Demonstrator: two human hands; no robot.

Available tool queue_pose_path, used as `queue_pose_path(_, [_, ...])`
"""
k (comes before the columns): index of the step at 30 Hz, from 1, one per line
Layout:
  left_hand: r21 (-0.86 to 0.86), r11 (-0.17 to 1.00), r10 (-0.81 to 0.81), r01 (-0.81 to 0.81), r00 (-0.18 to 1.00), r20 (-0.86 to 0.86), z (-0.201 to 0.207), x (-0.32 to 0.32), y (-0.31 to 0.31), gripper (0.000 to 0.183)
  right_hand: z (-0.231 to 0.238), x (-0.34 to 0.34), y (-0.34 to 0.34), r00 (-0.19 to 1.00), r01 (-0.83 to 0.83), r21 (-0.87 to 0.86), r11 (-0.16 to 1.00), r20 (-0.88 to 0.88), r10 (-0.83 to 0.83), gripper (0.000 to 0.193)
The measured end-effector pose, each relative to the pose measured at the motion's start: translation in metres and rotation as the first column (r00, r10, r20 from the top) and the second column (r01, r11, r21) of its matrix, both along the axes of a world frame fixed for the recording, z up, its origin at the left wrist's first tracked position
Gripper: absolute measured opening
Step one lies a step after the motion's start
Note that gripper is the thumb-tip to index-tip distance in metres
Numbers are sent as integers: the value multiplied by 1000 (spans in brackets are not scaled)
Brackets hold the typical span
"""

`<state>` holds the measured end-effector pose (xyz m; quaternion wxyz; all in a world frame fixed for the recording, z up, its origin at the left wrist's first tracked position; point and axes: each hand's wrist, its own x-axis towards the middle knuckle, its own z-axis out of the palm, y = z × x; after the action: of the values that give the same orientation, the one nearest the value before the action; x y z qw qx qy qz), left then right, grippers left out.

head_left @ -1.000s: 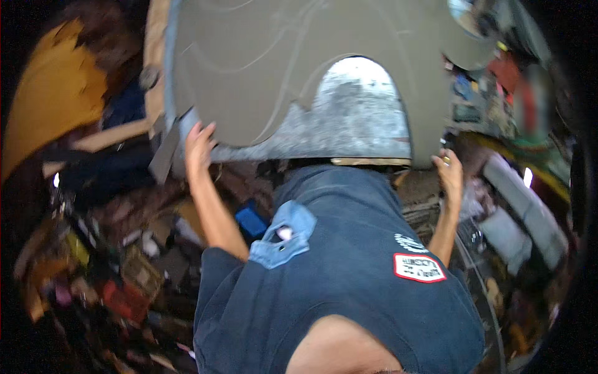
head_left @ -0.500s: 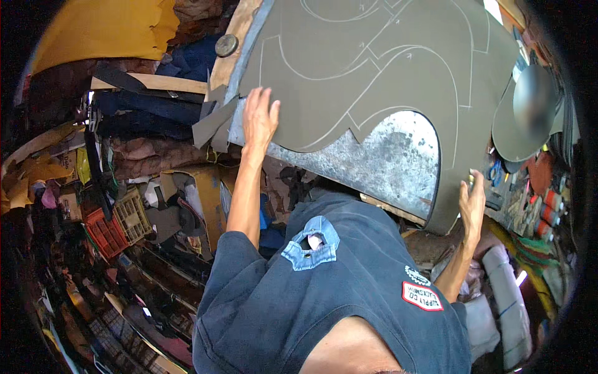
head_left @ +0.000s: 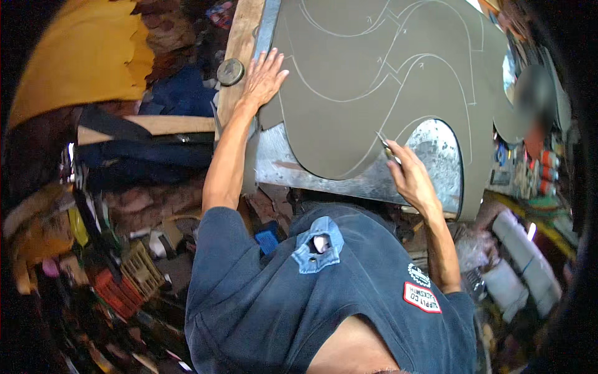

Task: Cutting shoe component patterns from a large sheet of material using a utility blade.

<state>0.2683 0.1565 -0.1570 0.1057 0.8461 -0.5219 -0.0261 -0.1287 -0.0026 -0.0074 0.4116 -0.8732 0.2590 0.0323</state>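
Observation:
A large olive-grey sheet (head_left: 336,68), marked with curved pale lines, lies over a scuffed metal-topped table (head_left: 436,146). Its near edge is cut in curves that expose the metal. My left hand (head_left: 264,78) rests flat near the sheet's left edge, fingers stretched out and empty. In my right hand (head_left: 411,177) is a small pointed knife (head_left: 387,149), gripped between the fingers. The knife's tip meets the sheet beside a pale line, just left of the cut-out curve. I cannot tell whether the blade has gone into the material.
A round dark disc (head_left: 230,72) sits on the table's wooden left edge (head_left: 242,40). Yellow hide (head_left: 81,56) hangs at the far left. Red and tan crates (head_left: 118,293) stand lower left. Bottles and tools (head_left: 548,174) crowd the right, beside pale rolls (head_left: 529,268).
My right hand has come left from beside the sheet's right edge to its near cut edge, bringing the knife. My left hand has slid farther up the sheet's left side. The view has shifted.

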Motion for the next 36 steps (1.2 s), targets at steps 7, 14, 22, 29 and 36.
queue_pose_path(7, [-196,979,-47,54,998,40,-12,15,3,48,-71,192,71,934,112,-121,986,351,-63,34])
queue_pose_path(14, [-283,959,0,8,1000,27,-20,18,6,46,-93,284,85,951,215,-163,963,260,-169,30])
queue_pose_path(22, [-303,953,9,0,1000,26,-22,16,7,45,-93,298,90,966,232,-236,944,174,-194,25])
queue_pose_path(29, [-303,953,2,12,999,46,-26,19,5,44,-98,302,88,979,196,-280,940,118,-169,18])
queue_pose_path(36, [-305,952,9,9,998,57,-30,19,2,44,-89,271,112,973,215,-278,936,139,-182,15])
